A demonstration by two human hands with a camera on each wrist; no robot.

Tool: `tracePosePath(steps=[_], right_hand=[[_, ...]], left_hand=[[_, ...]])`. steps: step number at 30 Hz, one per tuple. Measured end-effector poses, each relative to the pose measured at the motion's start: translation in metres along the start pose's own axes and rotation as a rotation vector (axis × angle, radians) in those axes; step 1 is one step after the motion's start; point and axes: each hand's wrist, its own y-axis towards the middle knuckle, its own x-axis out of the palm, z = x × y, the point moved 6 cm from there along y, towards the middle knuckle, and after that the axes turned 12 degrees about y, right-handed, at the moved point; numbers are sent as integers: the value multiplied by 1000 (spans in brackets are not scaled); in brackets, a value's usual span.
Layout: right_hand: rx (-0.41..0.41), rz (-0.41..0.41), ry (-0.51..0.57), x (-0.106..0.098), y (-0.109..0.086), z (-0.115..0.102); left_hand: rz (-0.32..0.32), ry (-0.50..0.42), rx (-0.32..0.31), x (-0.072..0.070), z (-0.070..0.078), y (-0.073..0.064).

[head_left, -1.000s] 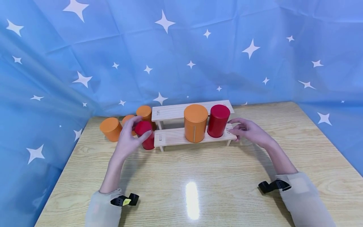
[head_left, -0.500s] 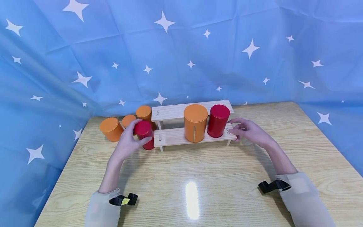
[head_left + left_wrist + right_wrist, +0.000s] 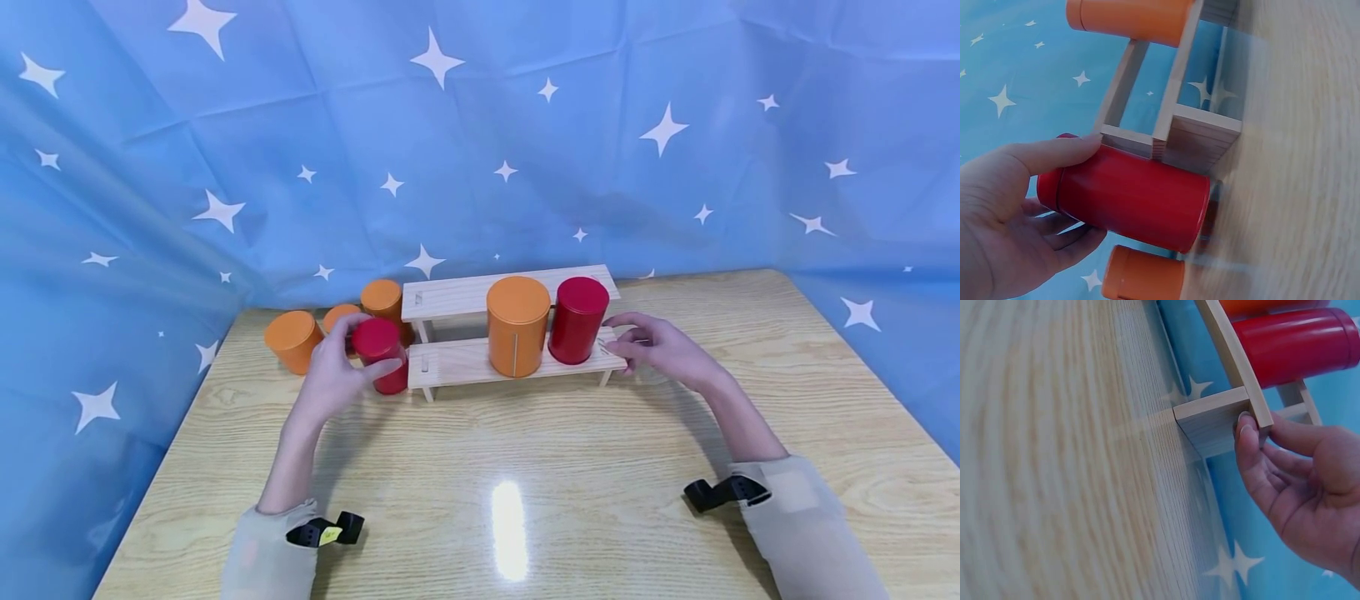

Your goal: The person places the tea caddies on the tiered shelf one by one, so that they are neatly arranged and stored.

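Note:
On the tabletop at the left end of a two-step wooden rack (image 3: 453, 361) stands a red canister (image 3: 391, 379). My left hand (image 3: 335, 375) holds it near its lid, thumb on the near side and fingers round the far side. The left wrist view shows the thumb against the red canister (image 3: 1135, 197), its tip by the rack's end. My right hand (image 3: 660, 350) pinches the right end of the lower shelf, with thumb and fingers on either face of the board (image 3: 1249, 381). A large orange canister (image 3: 516, 333) and another red canister (image 3: 578, 325) stand on that shelf.
Several orange canisters, among them a wide one (image 3: 294, 342) and a taller one (image 3: 384, 300), stand behind and left of the left hand. The bare upper shelf (image 3: 457, 294) is behind. A blue star-patterned curtain (image 3: 480, 125) bounds the wooden table (image 3: 600, 500).
The red canister in my left hand has shifted slightly left, with the hand's grip a little lower. My right hand has stayed at the shelf end.

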Motion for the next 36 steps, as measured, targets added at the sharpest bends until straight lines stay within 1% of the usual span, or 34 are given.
tracePosePath(steps=[6,9,14,19,23,29,32,36], right_hand=[[-2,-1,-2,0,0,-1],[-1,-1,-2,0,1,-1],[-1,-1,-2,1,1,-1],[-7,-3,0,1,1,-1],[-10,-6,12,2,1,-1],[-9,-4,17,1,1,0],[-10,-4,16,1,1,0],[-15,-8,16,2,1,0]], left_hand=[[118,-32,34,-15,10,-4],[173,-51,42,-22,14,-6],[247,-70,55,-33,23,-12],[296,-80,93,-37,36,-16],[293,-101,131,-37,48,-19],[253,-138,170,-30,61,-20],[231,-161,182,-24,66,-20],[198,-172,199,-11,72,-16]])
